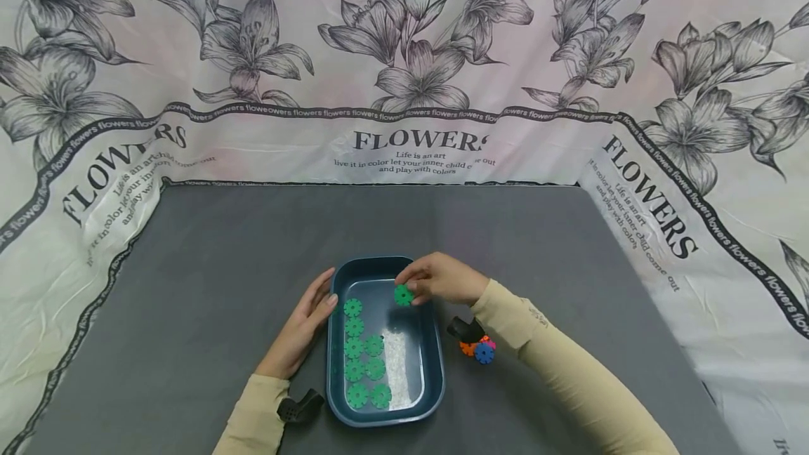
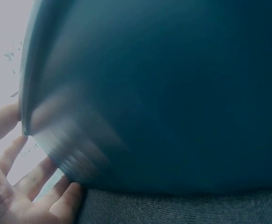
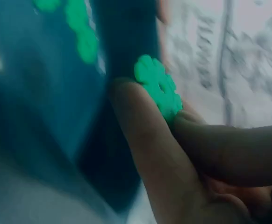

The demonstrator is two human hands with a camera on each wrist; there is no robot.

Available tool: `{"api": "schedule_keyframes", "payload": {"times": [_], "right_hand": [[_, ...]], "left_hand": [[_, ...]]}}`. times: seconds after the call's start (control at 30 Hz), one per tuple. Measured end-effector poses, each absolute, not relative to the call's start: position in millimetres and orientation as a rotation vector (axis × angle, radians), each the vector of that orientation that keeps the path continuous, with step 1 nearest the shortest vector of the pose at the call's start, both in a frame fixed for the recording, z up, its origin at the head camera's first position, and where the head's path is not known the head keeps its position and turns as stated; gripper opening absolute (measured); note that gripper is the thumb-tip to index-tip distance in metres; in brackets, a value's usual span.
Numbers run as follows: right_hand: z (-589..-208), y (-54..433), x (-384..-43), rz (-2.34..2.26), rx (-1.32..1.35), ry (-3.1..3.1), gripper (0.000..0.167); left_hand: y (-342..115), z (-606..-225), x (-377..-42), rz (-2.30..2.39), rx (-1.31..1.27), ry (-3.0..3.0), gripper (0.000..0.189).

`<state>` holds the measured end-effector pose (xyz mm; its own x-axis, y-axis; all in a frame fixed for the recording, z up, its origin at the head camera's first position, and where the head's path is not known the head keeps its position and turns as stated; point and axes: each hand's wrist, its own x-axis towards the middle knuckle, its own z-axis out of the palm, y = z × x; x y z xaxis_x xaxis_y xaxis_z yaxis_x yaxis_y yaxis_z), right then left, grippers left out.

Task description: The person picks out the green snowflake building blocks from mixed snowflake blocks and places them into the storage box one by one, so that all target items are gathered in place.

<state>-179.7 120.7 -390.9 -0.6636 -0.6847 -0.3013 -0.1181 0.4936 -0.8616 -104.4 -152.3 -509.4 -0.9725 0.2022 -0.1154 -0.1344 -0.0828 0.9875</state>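
Note:
Between thumb and fingertips, my right hand (image 1: 445,279) pinches a green interlocking plastic disc (image 1: 403,295), notched round its edge and with a small hole in its middle. The hand is over the far right corner of a blue tray (image 1: 422,416). In the right wrist view the pinched disc (image 3: 157,86) is tilted beside the tray's wall. My left hand (image 1: 303,325) lies along the tray's left side, fingers fairly straight and spread against the outer wall (image 2: 140,93), thumb at the rim. Several more green discs (image 1: 354,347) lie flat in two columns in the tray's left half.
Right of the tray, partly under my right forearm, is a small cluster of orange, pink and blue discs (image 1: 484,352). Black wrist cameras (image 1: 300,407) sit on both wrists. Flower-printed cloth (image 1: 417,146) walls surround the grey table (image 1: 253,230).

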Motion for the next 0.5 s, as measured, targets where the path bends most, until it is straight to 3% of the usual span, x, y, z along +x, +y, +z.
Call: {"api": "schedule_keyframes", "payload": {"times": [0.5], "right_hand": [[-420, 60, -178, -0.780, -0.723, 2.159, 0.031]], "left_hand": [[-154, -509, -106, 2.142, 0.041, 1.946, 0.057]]}}
